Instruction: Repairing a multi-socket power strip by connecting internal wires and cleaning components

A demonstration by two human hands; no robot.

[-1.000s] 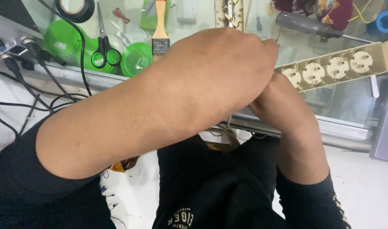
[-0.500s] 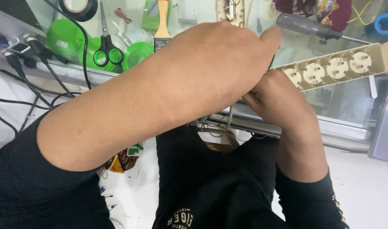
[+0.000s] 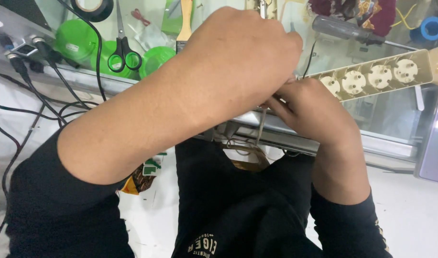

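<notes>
A beige power strip (image 3: 381, 76) with several round sockets lies on the glass bench, running up to the right. My right hand (image 3: 314, 112) grips its near end, fingers curled around it. My left hand (image 3: 243, 48) is a closed fist pressed against the right hand, just above and to the left, and it covers the strip's end. Its back faces me, so what it holds is hidden. A thin metal rod (image 3: 260, 126) hangs down from between the two hands. My black sleeves fill the bottom of the view.
Green-handled scissors (image 3: 123, 55), green round tubs (image 3: 78, 38), a black tape roll (image 3: 92, 7) and a wooden-handled brush (image 3: 184, 21) lie at the back left. A grey-handled screwdriver (image 3: 343, 29) and blue roll (image 3: 432, 27) lie back right. Black cables (image 3: 47, 91) trail left. A flat device (image 3: 436, 138) sits right.
My left fist has shifted slightly toward the right hand and the strip's end. The thin rod still hangs between the hands. The power strip stays in place.
</notes>
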